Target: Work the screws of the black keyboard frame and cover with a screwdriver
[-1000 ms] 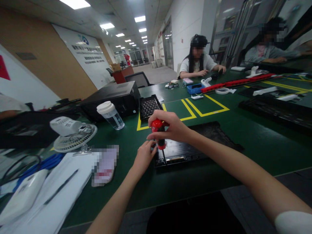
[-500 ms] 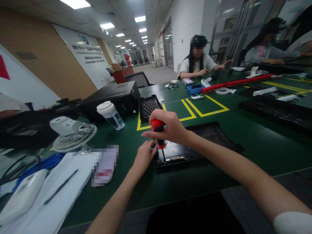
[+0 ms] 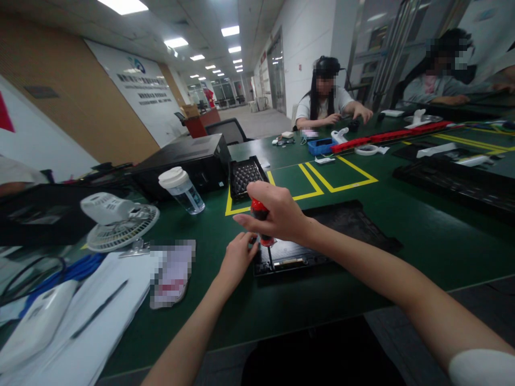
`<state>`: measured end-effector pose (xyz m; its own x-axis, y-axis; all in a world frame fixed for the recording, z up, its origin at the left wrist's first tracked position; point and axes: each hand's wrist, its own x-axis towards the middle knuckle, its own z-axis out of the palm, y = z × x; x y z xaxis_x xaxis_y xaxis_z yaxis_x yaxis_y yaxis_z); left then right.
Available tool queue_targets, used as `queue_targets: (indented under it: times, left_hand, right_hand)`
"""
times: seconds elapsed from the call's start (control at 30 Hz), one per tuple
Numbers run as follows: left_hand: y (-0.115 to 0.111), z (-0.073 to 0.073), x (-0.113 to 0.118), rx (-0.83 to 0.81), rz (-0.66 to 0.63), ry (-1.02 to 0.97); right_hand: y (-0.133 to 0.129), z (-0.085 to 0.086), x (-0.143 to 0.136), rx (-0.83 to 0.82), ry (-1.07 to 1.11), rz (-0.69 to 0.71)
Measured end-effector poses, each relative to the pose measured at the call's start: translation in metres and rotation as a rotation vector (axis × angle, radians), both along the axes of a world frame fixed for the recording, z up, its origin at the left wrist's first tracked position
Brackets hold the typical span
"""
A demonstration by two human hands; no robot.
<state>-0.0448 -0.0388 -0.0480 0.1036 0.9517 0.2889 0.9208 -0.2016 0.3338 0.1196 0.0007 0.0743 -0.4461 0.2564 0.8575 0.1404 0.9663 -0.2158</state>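
Note:
My right hand [image 3: 277, 212] is wrapped around the red and black handle of a screwdriver [image 3: 259, 210]. The tool stands nearly upright, its dark shaft reaching down to the near left part of a black plastic panel [image 3: 354, 225] that lies flat in front of me. At the panel's left edge, my left hand [image 3: 240, 251] has its fingers bent and closed on the corner. My right hand and the tool cover part of that corner, and whether a screw sits under the tip is too small to tell.
Behind the panel stands a black tray [image 3: 246, 177] with a grid of small cells. A lidded water bottle [image 3: 183, 190], a white fan [image 3: 120, 222], a phone [image 3: 172, 274] and a clipboard with paper [image 3: 116, 300] are on the left. Across the table sits a co-worker [image 3: 328, 99].
My right hand has turned slightly around the screwdriver handle, and its fingers cover more of it. My left hand and the panel stay put. Across the table, the co-worker's hand has lowered.

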Motion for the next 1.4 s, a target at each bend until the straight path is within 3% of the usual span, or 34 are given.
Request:
queue_targets:
  times: [0.33, 0.63, 0.77, 1.03, 1.17, 1.4]
  left_hand:
    - [-0.001, 0.002, 0.0, 0.044, -0.009, -0.008]
    - [-0.003, 0.005, 0.002, 0.019, -0.014, -0.037]
    - [-0.003, 0.005, 0.002, 0.016, -0.014, -0.027]
    - [0.0, 0.0, -0.001, 0.035, -0.007, 0.006]
    - [-0.002, 0.006, 0.003, 0.021, 0.025, 0.008]
    - [-0.004, 0.012, 0.005, -0.026, 0.025, -0.002]
  right_hand:
    - [-0.001, 0.0, 0.004, -0.025, -0.078, 0.083]
    - [-0.001, 0.007, 0.014, -0.227, -0.183, 0.247]
    - [0.003, 0.009, 0.021, -0.465, -0.2, 0.428]
    - [0.009, 0.005, 0.02, -1.011, -0.093, 1.038]
    - [0.011, 0.002, 0.019, -1.079, -0.104, 1.177]
    - [0.015, -0.002, 0.018, -1.038, -0.102, 1.202]
